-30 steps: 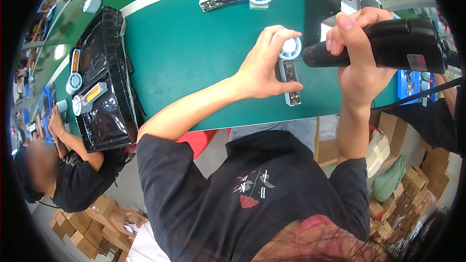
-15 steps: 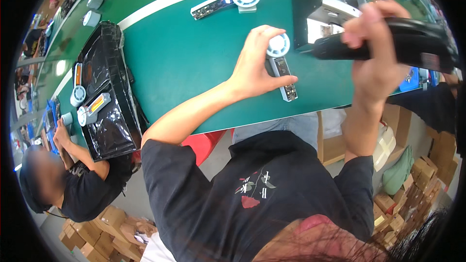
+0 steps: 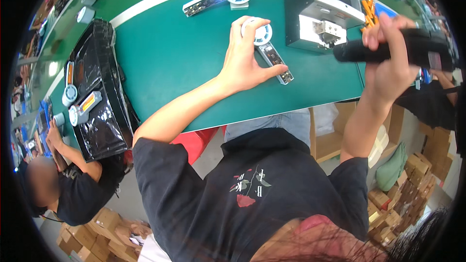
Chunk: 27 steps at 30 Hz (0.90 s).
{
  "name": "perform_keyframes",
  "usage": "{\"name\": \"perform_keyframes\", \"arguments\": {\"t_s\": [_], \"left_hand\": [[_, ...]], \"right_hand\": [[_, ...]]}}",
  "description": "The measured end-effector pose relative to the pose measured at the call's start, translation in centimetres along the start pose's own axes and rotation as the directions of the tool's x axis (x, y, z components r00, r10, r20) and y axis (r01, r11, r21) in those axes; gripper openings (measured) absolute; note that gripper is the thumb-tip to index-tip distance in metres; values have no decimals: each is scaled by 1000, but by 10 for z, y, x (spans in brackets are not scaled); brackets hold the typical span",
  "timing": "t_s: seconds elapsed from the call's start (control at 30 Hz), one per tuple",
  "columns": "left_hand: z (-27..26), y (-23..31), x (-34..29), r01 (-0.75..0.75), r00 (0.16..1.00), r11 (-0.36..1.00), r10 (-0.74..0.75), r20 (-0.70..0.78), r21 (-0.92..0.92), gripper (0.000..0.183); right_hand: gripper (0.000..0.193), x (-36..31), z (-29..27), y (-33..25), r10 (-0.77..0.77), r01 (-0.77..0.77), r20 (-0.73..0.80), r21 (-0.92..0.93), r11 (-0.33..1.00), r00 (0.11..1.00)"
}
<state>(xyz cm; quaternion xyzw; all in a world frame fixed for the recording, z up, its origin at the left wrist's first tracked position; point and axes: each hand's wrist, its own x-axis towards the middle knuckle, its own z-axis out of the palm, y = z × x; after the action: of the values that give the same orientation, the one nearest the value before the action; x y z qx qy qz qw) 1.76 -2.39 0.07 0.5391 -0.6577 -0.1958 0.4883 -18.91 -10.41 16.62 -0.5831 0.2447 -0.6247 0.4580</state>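
Observation:
My left hand (image 3: 239, 60) holds a small white handheld fan (image 3: 263, 35) on the bench, fingers over its round head and thumb against the handle. The handle casing is off on top, so a dark circuit board (image 3: 274, 58) shows inside. To the right my right hand (image 3: 392, 63) is wrapped around a black electric screwdriver (image 3: 422, 48), held almost level. The tool's front end is close to the metal outlet of a screw feeder (image 3: 326, 30), whether touching I cannot tell. Farther back lies a second fan (image 3: 208, 2) with its board exposed.
The green bench (image 3: 165, 53) carries a black plastic-lined tray (image 3: 109, 131) at left, with two fans (image 3: 87, 106) showing orange parts. Orange-handled tools (image 3: 369, 12) stand behind the feeder. A co-worker (image 3: 82, 179) sits at far left. Cardboard boxes (image 3: 403, 189) are piled on the floor.
The screwdriver has moved right and is now by the feeder's outlet. The held fan is turned slightly, its handle end slanting more to the right. The whole view has shifted a little.

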Motion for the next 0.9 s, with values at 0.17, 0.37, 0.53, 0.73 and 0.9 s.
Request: {"name": "perform_keyframes", "arguments": {"t_s": [0.17,0.37,0.53,0.73,0.9], "left_hand": [[1,4,-2,75,997,997,-75,25,-16,101],[2,2,-3,55,998,998,-55,6,-18,100],[2,-2,-4,39,999,999,-38,3,-23,98],[3,1,-4,49,999,999,-49,-12,3,99],[3,1,-5,57,998,998,-57,-17,0,99]], "right_hand": [[14,-48,19,-15,101,-102,27,24,995,994],[22,-69,25,-11,146,-152,112,55,987,983],[24,-70,27,-4,153,-156,106,28,987,983],[24,-76,30,-3,140,-141,119,-2,990,983],[25,-76,33,2,138,-133,177,-36,990,975]]}}
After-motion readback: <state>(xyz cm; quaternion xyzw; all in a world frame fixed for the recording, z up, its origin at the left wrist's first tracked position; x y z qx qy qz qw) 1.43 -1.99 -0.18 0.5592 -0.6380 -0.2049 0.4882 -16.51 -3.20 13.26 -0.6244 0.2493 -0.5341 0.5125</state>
